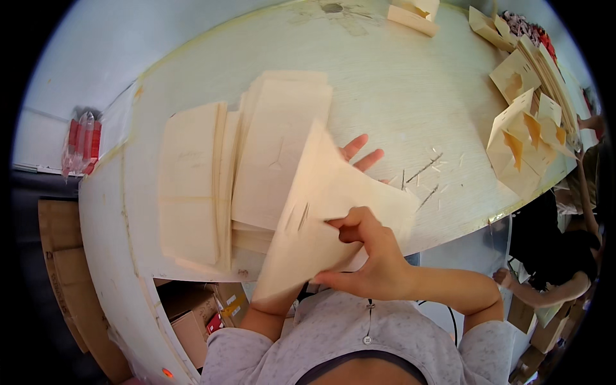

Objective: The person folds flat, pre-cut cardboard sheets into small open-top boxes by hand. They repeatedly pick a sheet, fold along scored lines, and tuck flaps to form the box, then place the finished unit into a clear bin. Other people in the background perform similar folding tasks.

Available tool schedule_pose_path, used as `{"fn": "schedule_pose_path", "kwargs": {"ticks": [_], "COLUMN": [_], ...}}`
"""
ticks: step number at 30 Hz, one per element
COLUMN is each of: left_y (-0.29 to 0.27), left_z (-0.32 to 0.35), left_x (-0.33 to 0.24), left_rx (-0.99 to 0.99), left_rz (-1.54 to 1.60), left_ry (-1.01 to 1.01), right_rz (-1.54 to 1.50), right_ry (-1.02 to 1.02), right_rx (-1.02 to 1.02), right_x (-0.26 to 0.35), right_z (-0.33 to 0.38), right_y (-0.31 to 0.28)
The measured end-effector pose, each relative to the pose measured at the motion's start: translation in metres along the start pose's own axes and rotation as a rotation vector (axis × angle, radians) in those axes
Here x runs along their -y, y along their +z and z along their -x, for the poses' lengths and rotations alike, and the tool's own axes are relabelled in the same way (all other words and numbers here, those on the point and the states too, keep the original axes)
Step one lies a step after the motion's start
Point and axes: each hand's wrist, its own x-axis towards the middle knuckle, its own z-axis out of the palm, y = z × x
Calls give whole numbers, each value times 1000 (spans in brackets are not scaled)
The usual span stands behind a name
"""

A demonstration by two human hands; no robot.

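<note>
A cream card sheet with narrow dark slits is tilted above the table's near edge. Behind it my left hand holds it up; its stretched fingertips show past the far edge, while palm and thumb are hidden. On the front face, my right hand has bent fingers at one slit and the thumb lower down, apart from them. Whether the fingertips pinch a bit of card is too small to tell. Left of the sheet lie stacked cream cards, with another stack beside them.
Thin dark strips and pale scraps lie right of the sheet. Folded card pieces crowd the table's right end, and one sits at the far edge. A co-worker's arm shows at right. Cardboard boxes stand below the table.
</note>
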Motion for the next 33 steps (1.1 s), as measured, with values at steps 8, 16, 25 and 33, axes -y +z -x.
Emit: {"fn": "schedule_pose_path", "kwargs": {"ticks": [8,16,25,33], "left_y": [28,9,-1,-2], "left_z": [26,25,23,36], "left_x": [-24,-35,-45,-31], "left_rx": [141,159,317,39], "left_rz": [-525,-686,-1006,-726], "left_ry": [408,53,-53,153], "right_rz": [-41,-166,-511,75], "right_ry": [36,66,304,-288], "right_rx": [-50,-2,234,-465], "right_x": [-8,-16,2,-24], "right_z": [-14,-19,-8,43], "right_y": [2,1,-49,-74]}}
